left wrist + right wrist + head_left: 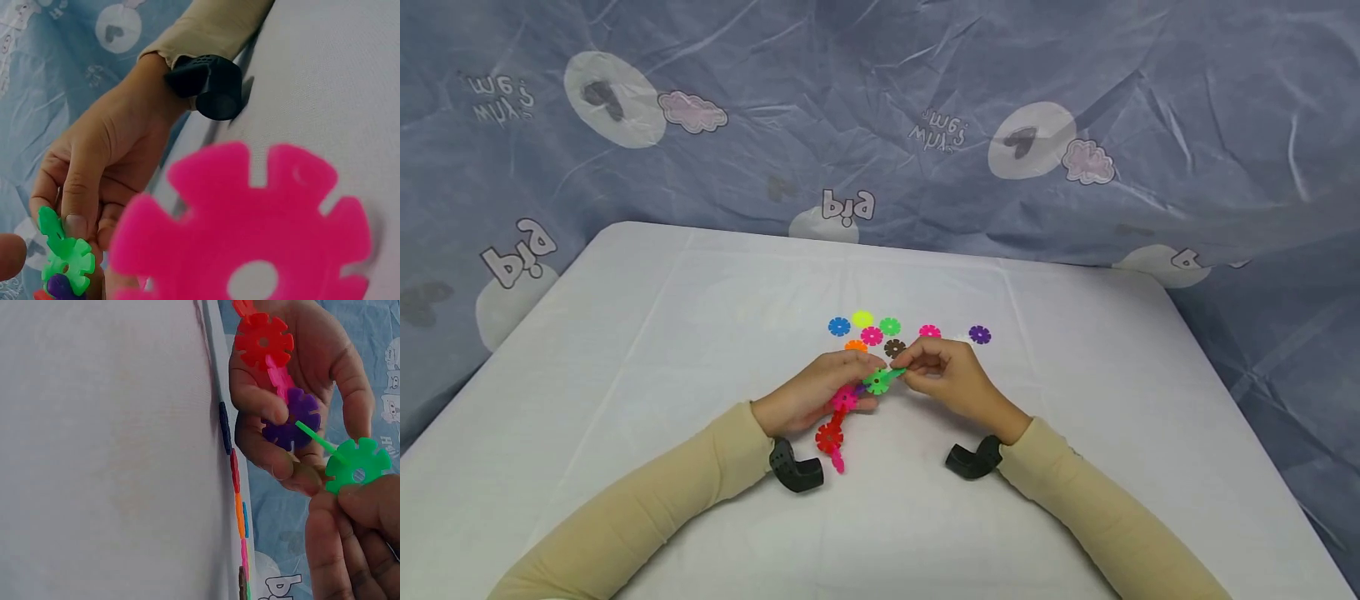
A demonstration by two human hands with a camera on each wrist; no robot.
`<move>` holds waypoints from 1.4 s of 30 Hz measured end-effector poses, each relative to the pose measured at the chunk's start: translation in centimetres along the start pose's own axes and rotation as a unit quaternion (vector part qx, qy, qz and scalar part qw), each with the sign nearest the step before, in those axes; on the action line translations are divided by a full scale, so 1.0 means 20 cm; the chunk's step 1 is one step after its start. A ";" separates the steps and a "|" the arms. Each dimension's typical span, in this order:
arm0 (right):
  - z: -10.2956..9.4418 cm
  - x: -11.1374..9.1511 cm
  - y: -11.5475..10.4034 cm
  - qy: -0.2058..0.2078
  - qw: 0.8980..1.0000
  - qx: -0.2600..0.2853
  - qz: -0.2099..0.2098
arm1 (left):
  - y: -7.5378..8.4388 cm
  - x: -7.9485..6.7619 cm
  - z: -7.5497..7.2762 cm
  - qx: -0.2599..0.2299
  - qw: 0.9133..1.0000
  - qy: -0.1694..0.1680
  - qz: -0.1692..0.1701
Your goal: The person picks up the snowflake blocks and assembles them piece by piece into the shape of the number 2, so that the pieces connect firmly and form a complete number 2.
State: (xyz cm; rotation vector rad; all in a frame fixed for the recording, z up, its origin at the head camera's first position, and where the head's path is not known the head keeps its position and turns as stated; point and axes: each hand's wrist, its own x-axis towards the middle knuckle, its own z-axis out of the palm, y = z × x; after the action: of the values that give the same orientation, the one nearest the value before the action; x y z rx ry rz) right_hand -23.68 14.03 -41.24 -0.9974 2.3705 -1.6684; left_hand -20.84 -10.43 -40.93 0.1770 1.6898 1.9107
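Observation:
A chain of notched plastic snowflake discs hangs from my left hand (820, 385), whose fingers and thumb hold its upper part. In the right wrist view, a red disc (263, 341), a pink one (281, 378) and a purple disc (292, 419) lie against that palm. A green disc (320, 439), seen edge-on, follows the purple one. Between thumb and fingertips, my right hand (951, 375) pinches another green disc (357, 465), joined to the edge-on one. Close to the left wrist camera, a large pink disc (244, 225) at the chain's lower end covers part of the view.
Beyond the hands, several loose discs lie flat on the white table (700, 333), among them a blue disc (838, 327), a yellow disc (862, 319), a brown disc (894, 348) and a purple disc (980, 334). A patterned cloth (880, 125) hangs behind the table.

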 end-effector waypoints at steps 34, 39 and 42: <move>-0.13 0.03 0.04 -0.058 0.965 -0.242 0.081 | 0.00 0.03 -0.05 0.068 0.997 0.019 -0.014; -0.14 0.03 0.05 -0.063 0.955 -0.278 0.078 | 0.00 0.03 -0.07 0.072 0.997 0.016 -0.020; -0.15 0.03 0.05 -0.054 0.955 -0.281 0.083 | 0.00 0.02 -0.07 0.072 0.997 0.015 -0.021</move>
State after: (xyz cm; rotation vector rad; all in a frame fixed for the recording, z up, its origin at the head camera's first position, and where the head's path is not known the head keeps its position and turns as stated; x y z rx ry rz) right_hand -25.84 16.30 -40.65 -0.8809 2.8186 -0.8666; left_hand -21.93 -11.43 -41.26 0.1659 1.8370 1.7703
